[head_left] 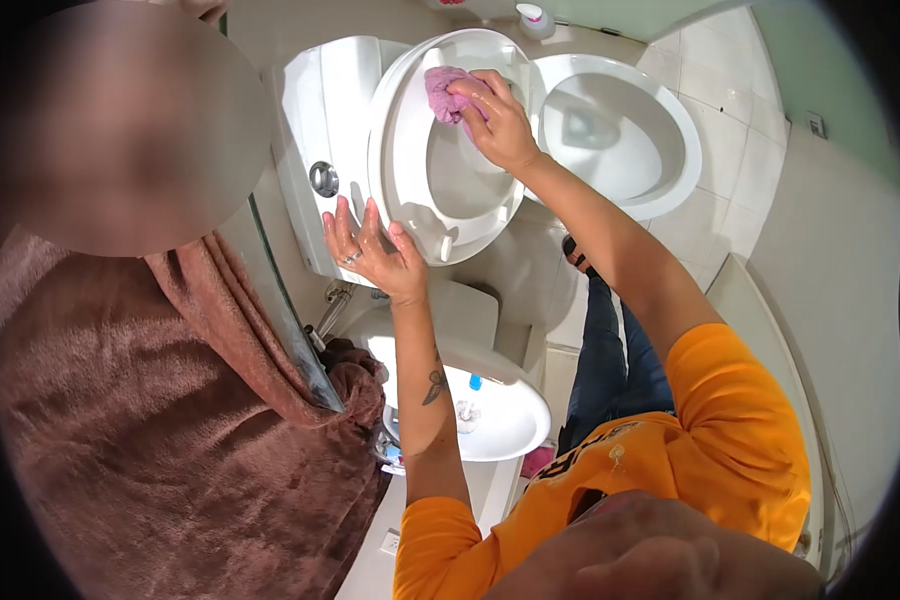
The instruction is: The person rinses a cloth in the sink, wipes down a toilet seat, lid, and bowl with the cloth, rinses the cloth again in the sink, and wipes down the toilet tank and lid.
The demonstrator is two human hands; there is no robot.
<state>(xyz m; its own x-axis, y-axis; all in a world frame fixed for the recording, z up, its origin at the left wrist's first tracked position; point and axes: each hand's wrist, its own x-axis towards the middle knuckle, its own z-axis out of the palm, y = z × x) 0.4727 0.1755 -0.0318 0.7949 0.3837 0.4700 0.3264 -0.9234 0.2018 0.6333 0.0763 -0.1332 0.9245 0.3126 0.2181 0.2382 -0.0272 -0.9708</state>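
My right hand (502, 125) is closed around a crumpled pink cloth (448, 92) and presses it to the upper part of the raised white toilet seat (406, 150). The raised lid (378, 125) stands behind the seat. My left hand (382, 258), wet-looking and with a ring on one finger, has its fingers spread and holds nothing. It is near the lower edge of the lid and the white cistern (315, 110); whether it touches either I cannot tell. Beyond my right forearm the toilet bowl (682, 140) lies uncovered, with water inside.
A round flush button (324, 179) sits on the cistern. Below my left forearm is a white washbasin (530, 425) with a small blue object (475, 382). A brown towel (170, 400) fills the left. A white bottle (535, 22) stands behind the toilet on the tiled floor (715, 150).
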